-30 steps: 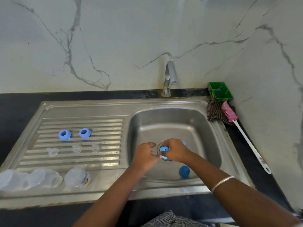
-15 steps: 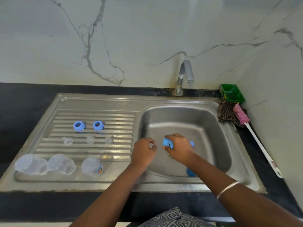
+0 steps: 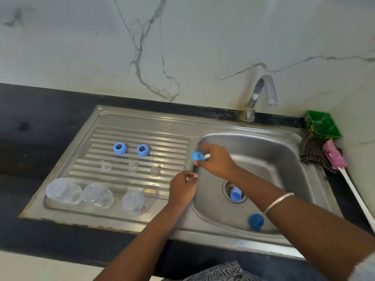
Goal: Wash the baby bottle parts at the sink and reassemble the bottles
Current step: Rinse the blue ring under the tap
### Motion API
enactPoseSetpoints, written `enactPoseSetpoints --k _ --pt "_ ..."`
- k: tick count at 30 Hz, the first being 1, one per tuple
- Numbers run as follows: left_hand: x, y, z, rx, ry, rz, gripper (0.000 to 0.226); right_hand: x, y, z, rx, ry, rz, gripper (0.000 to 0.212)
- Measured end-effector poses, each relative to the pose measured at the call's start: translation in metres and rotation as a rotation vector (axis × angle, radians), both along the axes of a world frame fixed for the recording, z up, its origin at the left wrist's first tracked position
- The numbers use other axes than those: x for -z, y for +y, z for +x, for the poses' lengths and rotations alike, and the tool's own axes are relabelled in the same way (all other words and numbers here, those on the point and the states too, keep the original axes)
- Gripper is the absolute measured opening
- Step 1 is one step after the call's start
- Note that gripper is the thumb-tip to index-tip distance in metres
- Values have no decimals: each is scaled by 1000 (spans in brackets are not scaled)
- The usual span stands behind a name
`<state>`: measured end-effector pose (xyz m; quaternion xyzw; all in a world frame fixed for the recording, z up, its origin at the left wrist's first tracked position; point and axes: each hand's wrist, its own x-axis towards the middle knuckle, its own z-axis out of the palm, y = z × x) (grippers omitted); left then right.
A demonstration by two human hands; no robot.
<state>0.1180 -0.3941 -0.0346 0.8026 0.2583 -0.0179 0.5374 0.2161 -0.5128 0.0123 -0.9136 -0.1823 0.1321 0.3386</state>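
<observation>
Now — right hand grips blue ring at sink edge | left hand loosely curled — holding nothing

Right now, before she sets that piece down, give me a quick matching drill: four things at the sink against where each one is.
Things:
1. blue cap
2. blue rings
3. clear bottles
4. pink brush

Places:
A. front edge of the drainboard
B. right of the basin, by the wall
C. in the right hand
D. back ridges of the drainboard

Pairs: 1-C, 2-D, 3-A, 4-B
</observation>
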Motion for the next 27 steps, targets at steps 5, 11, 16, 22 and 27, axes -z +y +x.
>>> enactPoseSetpoints --k 5,11,16,22,27 --pt "4 11 -3 -82 -44 -114 13 -3 52 28 -278 -68 -166 46" --pt "10 16 -4 -103 -45 -152 14 12 100 39 -462 -136 -350 49" --pt "9 17 -1 -129 -40 -129 17 27 119 40 -497 -159 -387 40" --pt "12 18 -1 -124 -29 -157 17 40 121 43 -442 -80 -332 52" --pt "12 18 1 -102 3 -108 12 38 87 33 -197 -10 -79 52"
